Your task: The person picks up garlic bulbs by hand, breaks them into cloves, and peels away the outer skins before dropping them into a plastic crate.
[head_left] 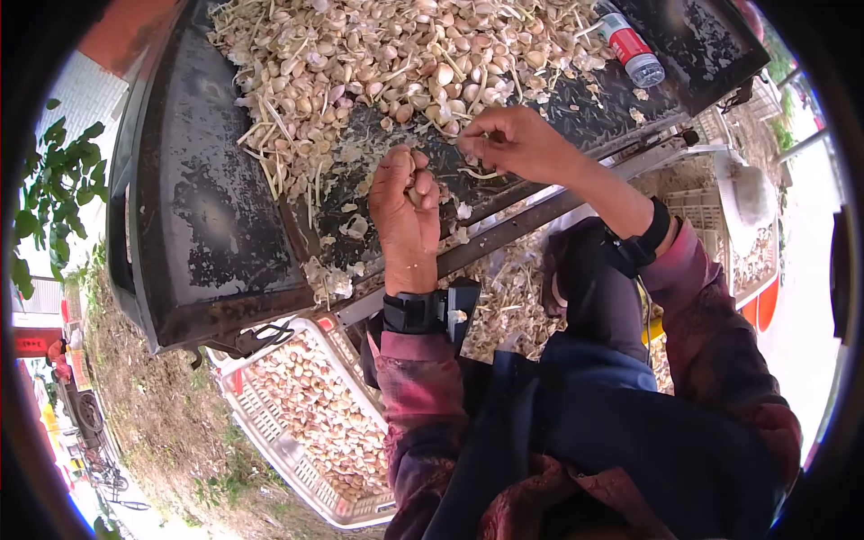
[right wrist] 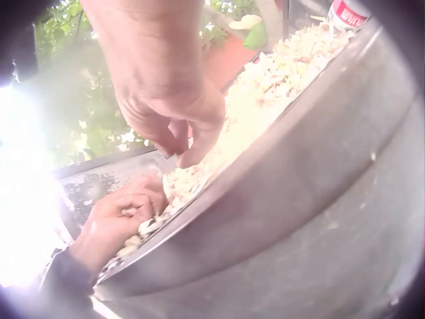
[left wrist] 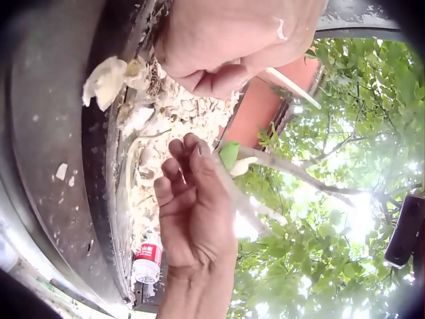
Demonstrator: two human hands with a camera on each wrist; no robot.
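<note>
My left hand is above the front edge of a dark metal tray, its fingers curled round pale garlic cloves that show partly between fingers and palm. To its right, my right hand hovers at the near side of a big heap of garlic cloves, fingers loosely bent with nothing visible between them. In the left wrist view the right hand shows its palm side, thumb beside the fingertips. The right wrist view has the right hand pointing down near the left hand.
A bottle with a red label lies at the heap's right side. Below the tray stands a white plastic basket full of cloves. More baskets stand at the right. Husks and stalks cover the ground between the person's legs.
</note>
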